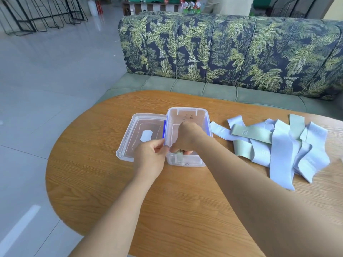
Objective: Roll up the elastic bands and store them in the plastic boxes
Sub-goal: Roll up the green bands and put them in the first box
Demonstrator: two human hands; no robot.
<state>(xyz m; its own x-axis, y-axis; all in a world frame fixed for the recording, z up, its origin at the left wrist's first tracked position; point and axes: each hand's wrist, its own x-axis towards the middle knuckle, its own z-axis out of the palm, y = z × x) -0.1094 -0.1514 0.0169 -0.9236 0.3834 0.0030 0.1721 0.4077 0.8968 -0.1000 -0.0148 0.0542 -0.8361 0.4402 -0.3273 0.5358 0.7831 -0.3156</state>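
Note:
A clear plastic box (187, 113) with blue clips stands open in the middle of the wooden table. My right hand (187, 136) reaches down inside it and holds a rolled green elastic band (179, 151) near the front wall. My left hand (151, 154) pinches the box's left front rim. The box's clear lid (135, 127) lies flat to the left, touching the box. A loose heap of pale blue and green elastic bands (282, 145) lies on the table to the right of the box.
The oval wooden table (148, 201) has bare surface in front of the box. A leaf-patterned sofa (232, 52) stands right behind the table. Grey tiled floor (55, 71) spreads to the left, with black metal frames (40, 13) far back.

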